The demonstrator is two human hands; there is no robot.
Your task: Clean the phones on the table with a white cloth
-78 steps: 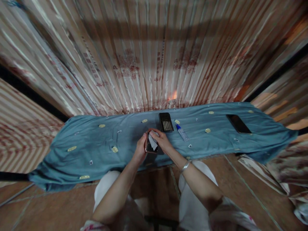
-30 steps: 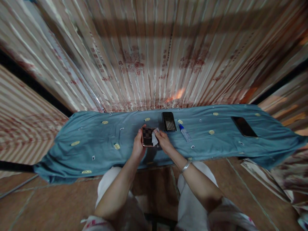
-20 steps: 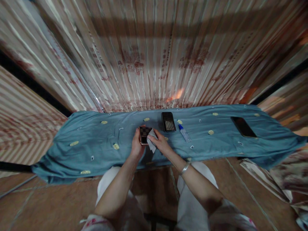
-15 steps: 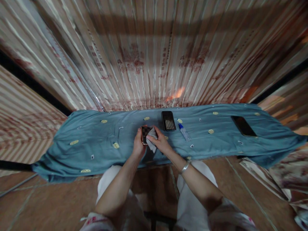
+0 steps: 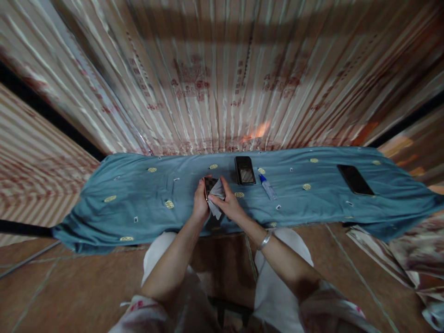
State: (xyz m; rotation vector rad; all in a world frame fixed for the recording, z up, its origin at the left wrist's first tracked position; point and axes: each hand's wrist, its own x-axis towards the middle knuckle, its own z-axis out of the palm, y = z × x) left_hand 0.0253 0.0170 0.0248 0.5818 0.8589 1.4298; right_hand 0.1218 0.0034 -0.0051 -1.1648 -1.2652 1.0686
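Note:
My left hand (image 5: 200, 200) is closed around the left edge of a phone (image 5: 210, 183) with a dark checkered face and a shiny rim. A thin grey cloth (image 5: 216, 202) is pinched in my right hand (image 5: 231, 202) and lies against the phone's right side, its lower corner hanging down. The cloth hides part of the phone. Beyond my right hand lies a black device (image 5: 245, 170) with a reflective lower part, and beside it a small clear bottle with a blue cap (image 5: 268, 188).
A blue-green cloth with yellow patterns (image 5: 187, 217) covers the low table. Farther right on it lies another black phone (image 5: 355, 179). Striped curtains (image 5: 215, 92) hang behind, and dark poles (image 5: 79, 132) slant down at both sides. My knees are at the front edge.
The phone has tilted in my left hand, and the cloth has shifted slightly with my right hand. The whole view has moved a little; the things on the table lie as before.

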